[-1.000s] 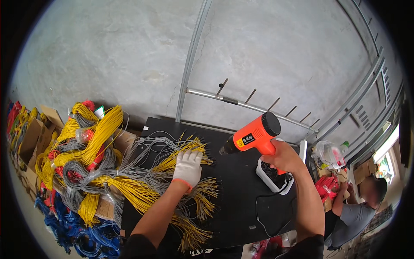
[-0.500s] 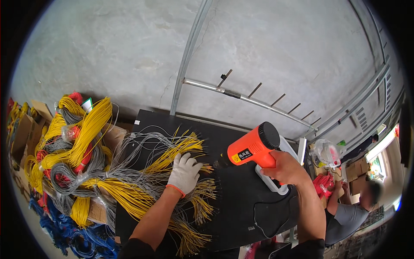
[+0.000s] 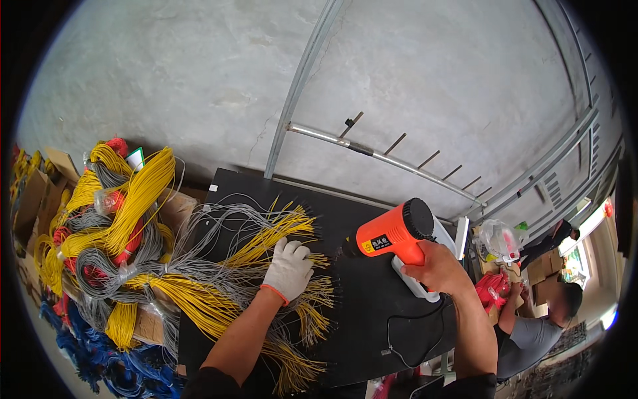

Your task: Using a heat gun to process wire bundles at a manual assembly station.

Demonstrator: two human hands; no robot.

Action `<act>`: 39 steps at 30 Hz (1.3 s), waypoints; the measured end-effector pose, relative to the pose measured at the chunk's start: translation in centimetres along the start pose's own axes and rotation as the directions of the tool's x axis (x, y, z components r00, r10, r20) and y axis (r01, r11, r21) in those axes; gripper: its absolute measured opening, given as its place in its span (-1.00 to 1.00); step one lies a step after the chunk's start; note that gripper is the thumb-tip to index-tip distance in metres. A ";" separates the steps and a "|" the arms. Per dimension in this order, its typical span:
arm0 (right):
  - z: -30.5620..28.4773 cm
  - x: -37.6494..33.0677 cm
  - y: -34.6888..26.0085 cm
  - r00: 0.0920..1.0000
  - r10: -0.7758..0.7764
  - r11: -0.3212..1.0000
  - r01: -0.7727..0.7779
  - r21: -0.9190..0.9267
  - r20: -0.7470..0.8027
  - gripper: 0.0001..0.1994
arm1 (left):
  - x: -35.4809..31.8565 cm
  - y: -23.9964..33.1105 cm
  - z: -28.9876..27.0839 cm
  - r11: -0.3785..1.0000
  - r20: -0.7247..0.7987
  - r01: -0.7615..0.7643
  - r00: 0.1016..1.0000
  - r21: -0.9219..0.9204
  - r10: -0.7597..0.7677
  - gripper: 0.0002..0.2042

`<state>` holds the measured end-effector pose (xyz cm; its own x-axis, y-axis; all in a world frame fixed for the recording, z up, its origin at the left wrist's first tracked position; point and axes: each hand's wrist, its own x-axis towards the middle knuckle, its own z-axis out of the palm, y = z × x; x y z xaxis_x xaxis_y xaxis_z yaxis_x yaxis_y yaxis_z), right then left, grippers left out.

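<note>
On the bench [image 3: 362, 299], my left hand [image 3: 290, 271] lay spread on springy-looking wires [image 3: 262, 245]; my right hand [image 3: 438, 267] gripped the hefty-looking heat gun [image 3: 393, 229] by its handle [image 3: 409, 252].

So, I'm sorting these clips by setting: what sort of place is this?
Probably a small cable workshop: bundled wires spread onto a black table, a heat gun in the right hand, and another person nearby.
</note>
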<state>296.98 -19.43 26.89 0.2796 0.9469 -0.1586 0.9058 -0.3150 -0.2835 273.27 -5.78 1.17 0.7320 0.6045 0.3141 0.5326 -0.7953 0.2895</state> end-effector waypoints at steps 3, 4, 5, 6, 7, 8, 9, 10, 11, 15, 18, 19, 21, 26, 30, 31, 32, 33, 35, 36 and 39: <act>0.3 0.0 0.3 1.000 0.007 1.000 -0.007 -0.002 -0.006 -0.55 | -0.1 0.0 0.5 0.985 -0.237 -0.089 0.970 -0.149 0.052 -0.71; 0.4 0.1 0.3 1.000 0.005 1.000 -0.005 -0.001 -0.005 -0.55 | -0.4 -0.2 1.0 0.992 -0.164 -0.079 0.985 -0.101 0.062 -0.71; 0.5 0.1 0.3 1.000 0.010 1.000 -0.010 0.010 -0.003 -0.55 | -0.4 -0.4 1.2 0.996 -0.091 -0.074 0.993 -0.055 0.069 -0.72; 0.6 0.2 0.3 1.000 0.014 1.000 -0.014 0.022 -0.001 -0.56 | -0.4 -0.5 1.3 0.996 -0.091 -0.074 0.993 -0.055 0.069 -0.72; 0.9 0.4 0.6 1.000 0.014 1.000 -0.014 0.022 -0.001 -0.56 | -0.4 -0.6 1.4 0.996 -0.091 -0.056 0.995 -0.063 0.050 -0.72; 1.2 0.6 1.1 1.000 -0.018 1.000 0.018 0.010 -0.011 -0.60 | -0.3 -0.7 1.4 0.997 -0.091 -0.039 0.995 -0.071 0.033 -0.72; 1.4 0.8 1.4 0.999 -0.050 0.999 0.050 -0.003 -0.020 -0.63 | -0.2 -0.6 1.4 0.997 -0.091 -0.040 0.995 -0.072 0.034 -0.72; 1.4 0.8 1.3 0.999 -0.049 0.999 0.049 -0.003 -0.021 -0.63 | -0.2 -0.6 1.4 0.998 -0.085 -0.029 0.996 -0.059 0.024 -0.71; 1.4 0.8 0.9 0.999 -0.045 0.999 0.045 -0.025 -0.026 -0.64 | -0.2 -0.6 1.3 0.999 -0.078 -0.014 0.997 -0.043 0.011 -0.69; 1.8 1.0 1.7 0.999 -0.031 0.999 0.029 -0.045 -0.044 -0.63 | 0.0 -0.4 1.4 0.988 -0.167 0.152 0.975 0.028 -0.146 -0.65; 1.1 0.5 1.2 1.000 -0.007 0.999 0.007 -0.042 -0.001 -0.63 | 0.0 -0.5 1.5 0.988 -0.198 0.142 0.968 -0.063 -0.151 -0.63; 1.1 0.5 1.1 1.000 -0.006 0.999 0.006 -0.041 0.001 -0.63 | 0.1 -0.6 1.4 0.985 -0.235 0.138 0.959 -0.102 -0.158 -0.65; 1.1 0.3 0.9 0.999 -0.042 0.997 0.043 -0.057 0.017 -0.63 | 0.2 -0.7 1.3 0.981 -0.272 0.130 0.948 -0.143 -0.165 -0.66; 1.3 0.5 0.5 0.998 -0.067 0.996 0.067 -0.064 0.001 -0.64 | 0.6 -0.7 0.9 0.972 -0.543 0.164 0.807 -0.170 -0.231 -0.66; 1.8 0.7 0.4 0.998 -0.068 0.997 0.068 -0.042 -0.010 -0.64 | 0.7 -0.9 0.9 0.961 -0.574 0.216 0.771 -0.171 -0.275 -0.66; 1.9 0.8 0.7 0.998 -0.069 0.997 0.069 -0.043 -0.008 -0.64 | 0.8 -0.8 0.6 0.961 -0.590 0.213 0.758 -0.176 -0.277 -0.65; 1.8 0.9 1.0 0.999 -0.045 0.998 0.046 -0.047 0.012 -0.64 | 0.7 -0.8 0.4 0.961 -0.606 0.211 0.745 -0.181 -0.278 -0.65; 1.8 1.0 1.1 0.999 -0.021 0.998 0.022 -0.052 0.033 -0.65 | 0.6 -0.8 0.3 0.960 -0.606 0.212 0.745 -0.181 -0.279 -0.65; 2.0 0.9 0.5 1.000 -0.027 0.998 0.027 -0.064 0.009 -0.64 | 0.3 -1.0 0.3 0.967 -0.654 0.152 0.714 -0.203 -0.250 -0.66; 2.0 0.9 0.3 0.999 -0.033 0.997 0.032 -0.077 -0.016 -0.64 | 0.2 -1.0 0.4 0.967 -0.653 0.155 0.714 -0.202 -0.251 -0.66; 2.0 1.1 0.6 0.998 -0.066 0.994 0.066 -0.089 0.001 -0.62 | 0.2 -0.9 0.6 0.934 -0.637 0.079 0.712 -0.347 -0.297 -0.65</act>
<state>297.24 -18.71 24.67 0.2188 0.9656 -0.1406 0.9470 -0.2448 -0.2079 273.18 -4.98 0.42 0.0923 0.6948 0.7132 0.4083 -0.6797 0.6094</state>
